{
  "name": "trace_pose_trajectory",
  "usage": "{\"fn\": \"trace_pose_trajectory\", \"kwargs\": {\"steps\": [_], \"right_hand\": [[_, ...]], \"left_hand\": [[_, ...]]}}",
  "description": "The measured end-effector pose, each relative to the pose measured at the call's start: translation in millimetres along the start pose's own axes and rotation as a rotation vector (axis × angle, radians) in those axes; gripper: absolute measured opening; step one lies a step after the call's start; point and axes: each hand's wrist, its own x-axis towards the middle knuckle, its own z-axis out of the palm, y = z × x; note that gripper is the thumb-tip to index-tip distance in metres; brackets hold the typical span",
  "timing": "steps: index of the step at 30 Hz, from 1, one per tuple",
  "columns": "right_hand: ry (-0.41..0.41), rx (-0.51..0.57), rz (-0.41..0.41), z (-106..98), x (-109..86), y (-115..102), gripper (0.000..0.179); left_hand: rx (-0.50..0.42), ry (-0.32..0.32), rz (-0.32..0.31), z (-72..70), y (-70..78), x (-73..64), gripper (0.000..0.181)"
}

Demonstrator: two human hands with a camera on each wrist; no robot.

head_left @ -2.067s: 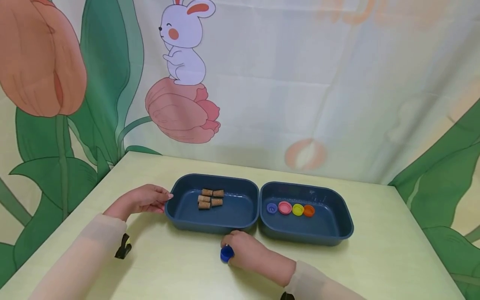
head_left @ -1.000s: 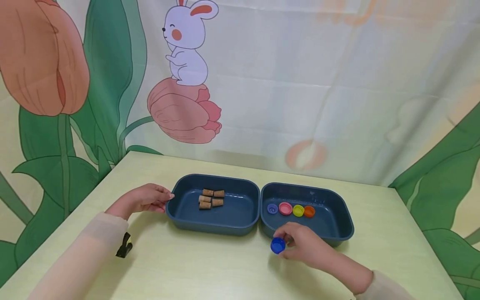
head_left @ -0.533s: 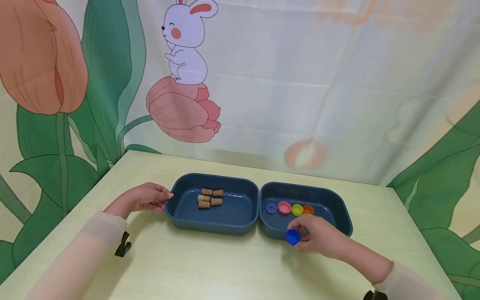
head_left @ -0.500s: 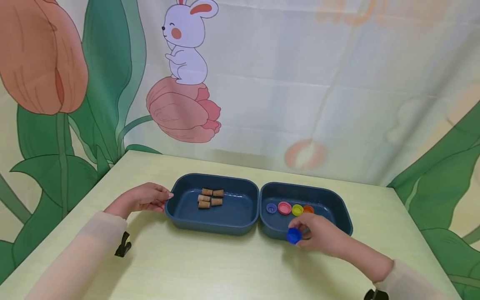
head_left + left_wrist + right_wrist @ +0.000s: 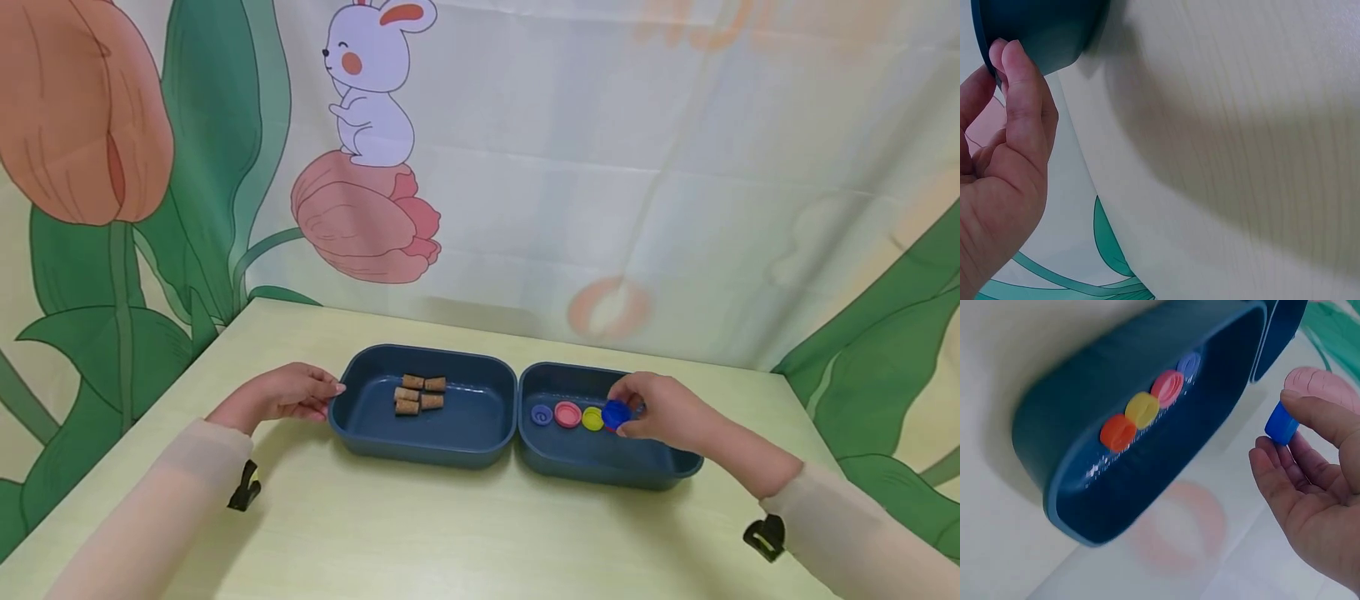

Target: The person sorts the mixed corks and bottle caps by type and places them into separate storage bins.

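Between the thumb and fingers of my right hand (image 5: 667,410) is a dark blue bottle cap (image 5: 617,413), held above the right blue tray (image 5: 600,468). The right wrist view shows this blue cap (image 5: 1281,425) pinched at the fingertips, clear of the tray floor. A row of caps lies in that tray: purple (image 5: 1189,364), pink (image 5: 1167,388), yellow (image 5: 1142,410) and orange (image 5: 1118,432). In the head view the blue cap hides most of the orange one. My left hand (image 5: 288,392) grips the left end of the left blue tray (image 5: 472,417), fingertips at its rim.
Several corks (image 5: 407,395) lie grouped in the left tray. Both trays stand end to end on a pale wooden table (image 5: 420,533). Behind it hangs a printed cloth (image 5: 525,208) with a rabbit and tulips. A black clip (image 5: 767,536) sits by the right sleeve.
My right hand has carried the blue cap from the table in front of the left tray, rightward and then up over the right tray. My left hand has stayed at the left tray's rim.
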Motion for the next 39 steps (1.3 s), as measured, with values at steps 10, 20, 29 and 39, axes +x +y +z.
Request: {"fn": "trace_pose_trajectory", "kwargs": {"steps": [10,20,29,39], "right_hand": [[-0.103,-0.091,0.015,-31,27.9,9,0.034],[-0.146,-0.160,0.042,-47,52.0,21,0.034],[-0.223,-0.104,0.098,-45,62.0,42,0.035],[-0.333,-0.077,0.222,-33,72.8,57,0.033]], "left_hand": [[0.016,-0.001,0.008,-4.0,3.7,-2.3,0.024],[0.012,-0.010,0.003,-3.2,4.0,-0.9,0.022],[0.013,-0.010,-0.009,-1.4,4.2,-0.1,0.023],[0.007,0.000,-0.012,0.3,2.8,-1.7,0.024]]}}
